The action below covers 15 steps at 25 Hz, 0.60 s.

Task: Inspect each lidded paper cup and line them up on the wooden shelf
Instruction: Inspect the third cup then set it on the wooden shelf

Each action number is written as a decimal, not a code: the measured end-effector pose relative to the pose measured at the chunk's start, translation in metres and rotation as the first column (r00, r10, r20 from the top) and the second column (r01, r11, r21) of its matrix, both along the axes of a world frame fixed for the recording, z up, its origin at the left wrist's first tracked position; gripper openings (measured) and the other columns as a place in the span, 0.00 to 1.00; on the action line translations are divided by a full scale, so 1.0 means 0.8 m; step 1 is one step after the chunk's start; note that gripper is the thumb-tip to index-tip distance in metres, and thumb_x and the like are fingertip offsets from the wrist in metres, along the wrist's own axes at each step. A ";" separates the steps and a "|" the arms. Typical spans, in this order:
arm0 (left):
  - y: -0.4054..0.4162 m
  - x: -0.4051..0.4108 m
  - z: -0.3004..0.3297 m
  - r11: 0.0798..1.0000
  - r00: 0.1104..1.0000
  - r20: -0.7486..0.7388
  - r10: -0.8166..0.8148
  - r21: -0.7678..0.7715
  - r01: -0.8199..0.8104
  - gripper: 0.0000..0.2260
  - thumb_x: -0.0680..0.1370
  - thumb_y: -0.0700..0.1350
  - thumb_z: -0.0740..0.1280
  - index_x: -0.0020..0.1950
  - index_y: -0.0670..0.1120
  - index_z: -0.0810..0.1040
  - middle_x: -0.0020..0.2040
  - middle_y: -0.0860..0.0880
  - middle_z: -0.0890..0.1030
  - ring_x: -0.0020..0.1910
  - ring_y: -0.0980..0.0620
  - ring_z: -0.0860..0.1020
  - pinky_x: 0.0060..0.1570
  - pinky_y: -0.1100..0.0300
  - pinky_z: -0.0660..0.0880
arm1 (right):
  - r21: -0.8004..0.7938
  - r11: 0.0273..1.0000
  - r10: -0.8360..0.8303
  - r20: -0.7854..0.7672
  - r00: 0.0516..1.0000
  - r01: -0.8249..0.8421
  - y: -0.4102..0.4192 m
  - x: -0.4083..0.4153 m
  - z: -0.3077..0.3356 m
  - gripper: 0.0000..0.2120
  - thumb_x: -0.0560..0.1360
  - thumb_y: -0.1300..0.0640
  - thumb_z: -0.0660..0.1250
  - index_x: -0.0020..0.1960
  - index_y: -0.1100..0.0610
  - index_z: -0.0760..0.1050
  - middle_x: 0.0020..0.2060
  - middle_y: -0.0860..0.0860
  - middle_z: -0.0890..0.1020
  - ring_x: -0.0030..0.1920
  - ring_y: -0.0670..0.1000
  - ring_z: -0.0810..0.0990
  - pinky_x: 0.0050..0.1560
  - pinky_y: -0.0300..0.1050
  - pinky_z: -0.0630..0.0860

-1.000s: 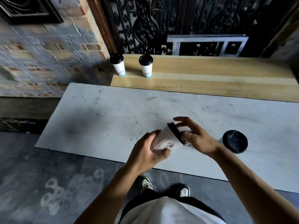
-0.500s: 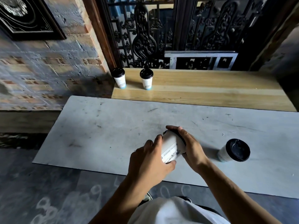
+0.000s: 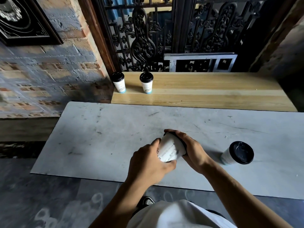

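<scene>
Turning a lidded paper cup over between both hands, a person stands at a scuffed grey table with the job about half done, by the look of it. Two cups already stand upright at the left end of the wooden shelf, side by side but apart, their black lids on; the rest of the shelf to their right lies bare. A fourth cup waits on the table to the person's right, well apart from the hands, untouched and with its lid facing up toward the camera. The cup under inspection is held just above the table's near middle, tipped well over so that its long axis runs from near-left to far-right: its base points back toward the person and its black lid away, up and to the right. The left hand is wrapped around the base end of the white wall, fingers curled closed on it. The right hand cups the lid end, fingers bent over the black rim. Left to do, it appears: set this cup on the shelf beside the second, then check and place the last one.
</scene>
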<state>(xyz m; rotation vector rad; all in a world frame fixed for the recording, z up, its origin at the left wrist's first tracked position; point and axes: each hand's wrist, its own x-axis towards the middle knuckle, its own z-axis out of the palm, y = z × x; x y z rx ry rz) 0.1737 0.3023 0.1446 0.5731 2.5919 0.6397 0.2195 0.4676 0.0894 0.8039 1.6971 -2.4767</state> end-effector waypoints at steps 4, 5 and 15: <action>-0.001 -0.020 0.000 0.890 0.757 0.650 0.068 0.303 -0.340 0.22 0.62 0.62 0.76 0.49 0.48 0.82 0.39 0.48 0.85 0.35 0.45 0.83 0.36 0.47 0.83 | -0.228 0.973 0.035 -0.040 0.999 -0.043 0.021 -0.001 0.009 0.26 0.85 0.45 0.51 0.69 0.60 0.78 0.66 0.59 0.83 0.68 0.58 0.79 0.72 0.54 0.71; -0.001 -0.022 0.003 0.833 0.587 0.810 0.004 0.322 -0.449 0.22 0.65 0.60 0.75 0.51 0.46 0.83 0.40 0.43 0.84 0.32 0.43 0.81 0.31 0.49 0.81 | -0.241 0.969 0.039 -0.073 0.997 -0.056 0.027 -0.003 0.014 0.26 0.84 0.45 0.52 0.68 0.61 0.78 0.65 0.60 0.83 0.67 0.57 0.80 0.71 0.53 0.71; 0.014 -0.013 0.002 0.729 0.177 0.956 -0.235 0.294 -0.619 0.24 0.73 0.61 0.67 0.54 0.43 0.85 0.42 0.39 0.82 0.28 0.45 0.77 0.23 0.62 0.72 | 0.012 0.987 0.157 -0.189 0.969 -0.158 0.041 -0.024 0.037 0.27 0.82 0.45 0.51 0.67 0.60 0.78 0.62 0.63 0.83 0.56 0.60 0.82 0.59 0.56 0.77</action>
